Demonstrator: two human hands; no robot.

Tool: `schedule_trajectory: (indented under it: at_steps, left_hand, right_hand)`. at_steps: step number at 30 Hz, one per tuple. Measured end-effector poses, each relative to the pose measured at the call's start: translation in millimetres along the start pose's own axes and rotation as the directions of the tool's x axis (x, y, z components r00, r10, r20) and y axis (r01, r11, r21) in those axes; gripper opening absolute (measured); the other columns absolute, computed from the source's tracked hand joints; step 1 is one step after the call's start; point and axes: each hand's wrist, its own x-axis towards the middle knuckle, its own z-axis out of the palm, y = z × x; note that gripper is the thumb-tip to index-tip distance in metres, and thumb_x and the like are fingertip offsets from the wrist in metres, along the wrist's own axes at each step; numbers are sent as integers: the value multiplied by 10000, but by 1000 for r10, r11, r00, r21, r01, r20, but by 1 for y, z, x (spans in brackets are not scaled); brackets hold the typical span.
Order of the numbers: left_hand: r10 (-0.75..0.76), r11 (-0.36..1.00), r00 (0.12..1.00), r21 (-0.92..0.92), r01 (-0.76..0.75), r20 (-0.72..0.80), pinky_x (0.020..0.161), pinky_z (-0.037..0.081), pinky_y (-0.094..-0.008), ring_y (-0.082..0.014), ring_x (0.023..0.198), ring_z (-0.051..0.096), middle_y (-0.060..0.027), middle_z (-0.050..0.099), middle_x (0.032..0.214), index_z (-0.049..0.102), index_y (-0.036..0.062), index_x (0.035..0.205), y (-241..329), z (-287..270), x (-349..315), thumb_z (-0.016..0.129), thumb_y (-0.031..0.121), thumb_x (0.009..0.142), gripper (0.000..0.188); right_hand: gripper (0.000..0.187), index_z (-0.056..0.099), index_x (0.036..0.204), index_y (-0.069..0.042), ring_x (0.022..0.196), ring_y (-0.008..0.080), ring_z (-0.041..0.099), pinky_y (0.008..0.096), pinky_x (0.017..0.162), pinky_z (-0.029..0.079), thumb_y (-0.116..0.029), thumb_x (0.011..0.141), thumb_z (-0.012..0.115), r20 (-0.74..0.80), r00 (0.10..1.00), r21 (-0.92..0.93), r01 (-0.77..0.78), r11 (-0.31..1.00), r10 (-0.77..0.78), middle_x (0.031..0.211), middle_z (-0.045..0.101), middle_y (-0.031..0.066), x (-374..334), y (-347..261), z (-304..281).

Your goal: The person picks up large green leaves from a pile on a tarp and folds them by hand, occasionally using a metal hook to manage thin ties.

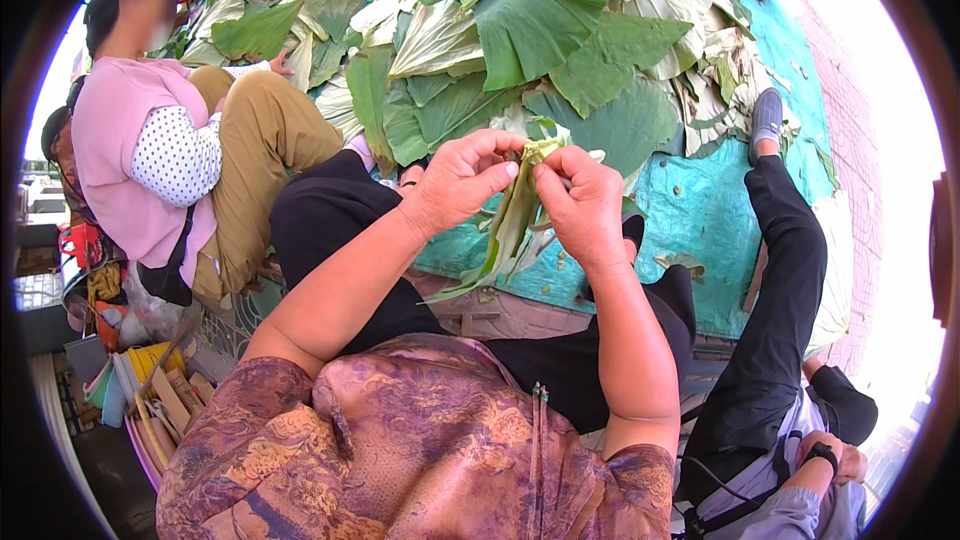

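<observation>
A long green lotus leaf [515, 215], gathered into a narrow bundle, hangs between my two hands above my lap. My left hand [460, 178] pinches its pale upper end from the left, thumb against fingers. From the right, my right hand [582, 198] grips the same end with thumb and forefinger. The bundle's loose strips trail down and to the left. Just beyond my hands lies a heap of large lotus leaves [545, 15], some fresh green, others pale and dried.
Under the heap spreads a teal tarp [690, 240]. A person in a pink top [120, 125] sits at my left, one hand near the leaves. Another person's black-trousered leg [785, 250] stretches along the right. Assorted containers and boards [165, 390] stand at lower left.
</observation>
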Motion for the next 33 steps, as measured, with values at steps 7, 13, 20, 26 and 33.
schedule_trajectory:
  at_steps: [7,13,20,26,33]
  left_hand:
    - [-4,991,1000,137,3,6,836,405,-240,-83,922,509,-14,550,991,519,-3,1077,-4,4,-7,482,-26,834,247]
    - [-33,998,999,48,33,1,830,407,-239,-82,920,509,-13,556,985,524,3,1074,3,13,-8,491,-10,833,244]
    - [-40,997,999,65,41,-23,815,421,-235,-74,904,520,-10,569,958,526,14,1072,3,12,-11,511,1,830,242]
    - [-128,990,992,66,126,25,799,431,-234,-73,877,532,-12,572,955,532,18,1054,4,15,-11,528,6,819,236]
    - [-136,987,991,91,135,5,794,429,-230,-69,877,528,-11,575,945,545,6,1032,5,10,-9,525,7,813,221]
  right_hand:
    - [84,564,740,5,511,56,420,239,468,373,-66,751,607,-25,987,-184,150,971,-157,543,491,49,-10,-3,0]
    - [105,565,738,-8,520,113,499,267,486,397,-95,797,574,100,990,294,-120,948,94,585,532,24,-13,6,-2]
    - [72,553,804,10,576,60,471,219,520,398,-58,823,539,217,962,429,-244,870,163,624,527,-9,-19,6,-6]
    - [47,555,802,0,555,81,504,233,534,421,-37,778,570,43,994,229,-104,968,97,624,563,38,-26,11,4]
    - [267,554,1021,-46,538,87,504,237,534,421,-17,758,580,26,995,354,-102,930,99,614,567,51,-23,4,5]
